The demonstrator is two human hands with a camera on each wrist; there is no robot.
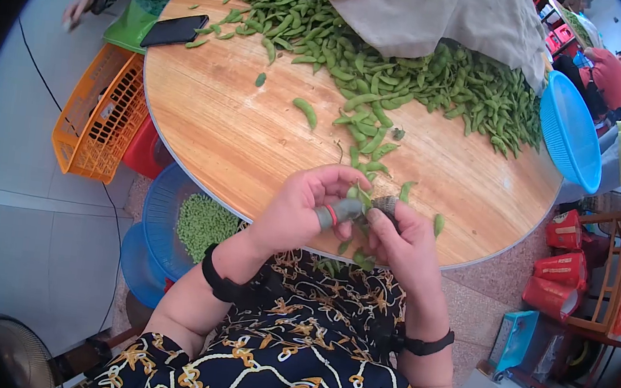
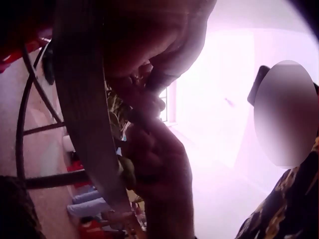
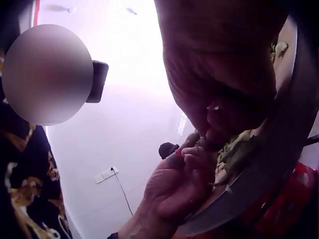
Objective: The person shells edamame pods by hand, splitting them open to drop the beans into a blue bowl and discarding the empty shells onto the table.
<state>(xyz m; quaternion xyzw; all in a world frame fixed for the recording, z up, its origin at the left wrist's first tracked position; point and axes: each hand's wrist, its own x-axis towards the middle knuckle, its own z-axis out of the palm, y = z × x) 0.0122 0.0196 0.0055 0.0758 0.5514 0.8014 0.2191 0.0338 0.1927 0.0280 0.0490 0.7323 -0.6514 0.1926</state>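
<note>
In the head view, both hands meet over the near edge of the round wooden table point(image 1: 218, 130). The left hand point(image 1: 297, 212), with a grey cover and red band on its thumb, pinches a green pod point(image 1: 360, 193). Against the same pod, the right hand point(image 1: 411, 248) has its curled thumb and a dark-covered finger; how firmly it grips is hard to see. Loose pods point(image 1: 304, 112) lie beyond the fingers, in front of a large pile of pods point(image 1: 461, 85). Both wrist views are dark, showing the left hand point(image 3: 174, 186) and right hand point(image 2: 162, 162) close together.
A grey cloth point(image 1: 438, 17) covers part of the pile. A phone point(image 1: 174, 30) lies at the table's left edge, and a blue basket point(image 1: 572, 132) stands at the right. Below left are an orange crate point(image 1: 73, 129) and a basin of shelled beans point(image 1: 204, 224). Other people are in the background.
</note>
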